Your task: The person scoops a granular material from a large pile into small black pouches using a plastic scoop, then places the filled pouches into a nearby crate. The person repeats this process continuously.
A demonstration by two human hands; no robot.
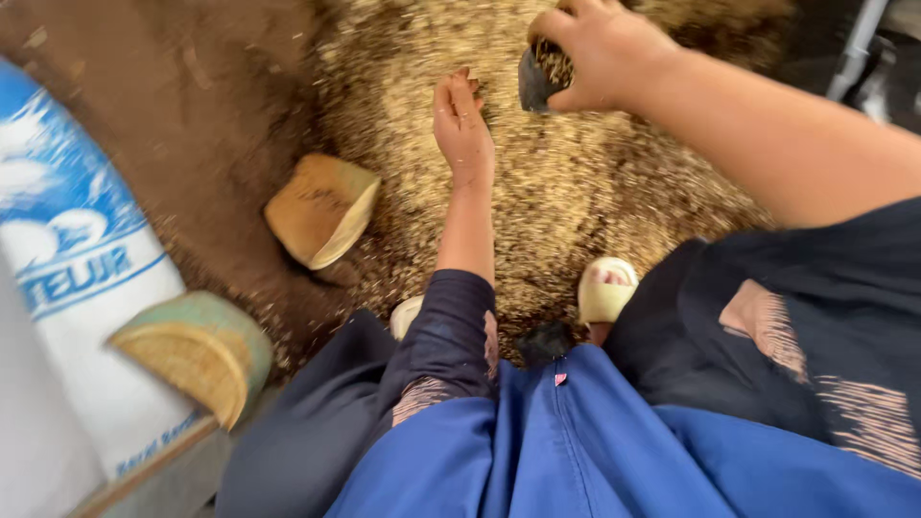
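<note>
A wide heap of yellowish grain [566, 182] lies on the brown earth floor in front of me. My left hand [461, 125] reaches into the heap with its fingers stretched out flat on the grain, holding nothing. My right hand [597, 50] hovers above the heap at the top and grips a small dark scoop [539, 79] that is filled with grain.
A small woven basket [321, 208] lies tipped at the heap's left edge. A second woven basket with a green rim [197, 353] rests by a blue and white sack [82, 259] at the left. My sandalled feet [606, 290] stand at the heap's near edge.
</note>
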